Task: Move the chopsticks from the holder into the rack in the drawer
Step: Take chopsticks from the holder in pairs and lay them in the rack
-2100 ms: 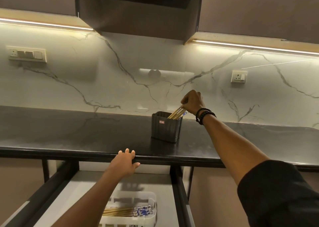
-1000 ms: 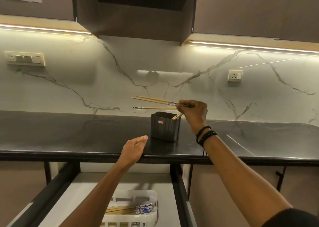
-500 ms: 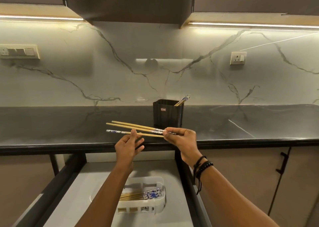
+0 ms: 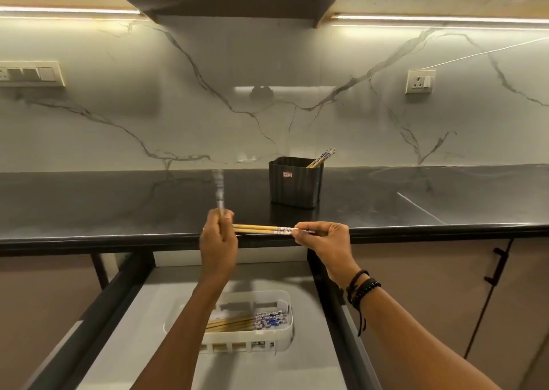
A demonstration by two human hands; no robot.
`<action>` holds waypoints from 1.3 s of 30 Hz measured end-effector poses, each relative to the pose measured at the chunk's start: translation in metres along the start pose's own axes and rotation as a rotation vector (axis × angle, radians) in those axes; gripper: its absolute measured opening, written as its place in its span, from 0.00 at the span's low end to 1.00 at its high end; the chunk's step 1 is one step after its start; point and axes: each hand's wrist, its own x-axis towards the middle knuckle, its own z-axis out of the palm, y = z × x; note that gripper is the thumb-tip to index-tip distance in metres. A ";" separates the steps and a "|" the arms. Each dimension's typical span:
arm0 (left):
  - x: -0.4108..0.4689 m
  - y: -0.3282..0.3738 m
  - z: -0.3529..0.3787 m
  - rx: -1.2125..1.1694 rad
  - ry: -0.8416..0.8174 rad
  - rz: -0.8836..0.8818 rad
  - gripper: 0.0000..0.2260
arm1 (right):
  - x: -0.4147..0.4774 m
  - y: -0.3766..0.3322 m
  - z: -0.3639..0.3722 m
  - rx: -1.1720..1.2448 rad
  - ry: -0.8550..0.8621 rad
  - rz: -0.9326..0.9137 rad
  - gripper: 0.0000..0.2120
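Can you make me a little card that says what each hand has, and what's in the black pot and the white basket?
Left hand: grips one blurred chopstick, pointing up
Right hand: pinches pale wooden chopsticks with blue-patterned ends, lying level
Black ribbed plastic holder: on dark countertop, leaning chopsticks inside
White plastic rack: in open grey drawer, flat-lying chopsticks inside

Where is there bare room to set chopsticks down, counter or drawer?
Counter: bare either side of the holder. Drawer floor: bare left of the rack and in front of it. Crowded: inside the rack, where chopsticks lie, with the left forearm crossing above it.
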 end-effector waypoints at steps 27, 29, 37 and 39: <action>-0.017 -0.024 0.009 0.599 -0.496 0.321 0.21 | -0.008 0.004 0.007 0.133 -0.195 0.029 0.21; -0.017 -0.025 0.008 0.613 -0.509 0.318 0.21 | -0.007 0.003 0.007 0.181 -0.219 0.056 0.19; -0.022 -0.034 0.011 0.642 -0.593 0.317 0.06 | -0.005 0.008 0.007 0.187 -0.261 0.097 0.21; -0.023 -0.037 0.011 0.645 -0.601 0.315 0.04 | -0.005 0.009 0.008 0.175 -0.260 0.083 0.19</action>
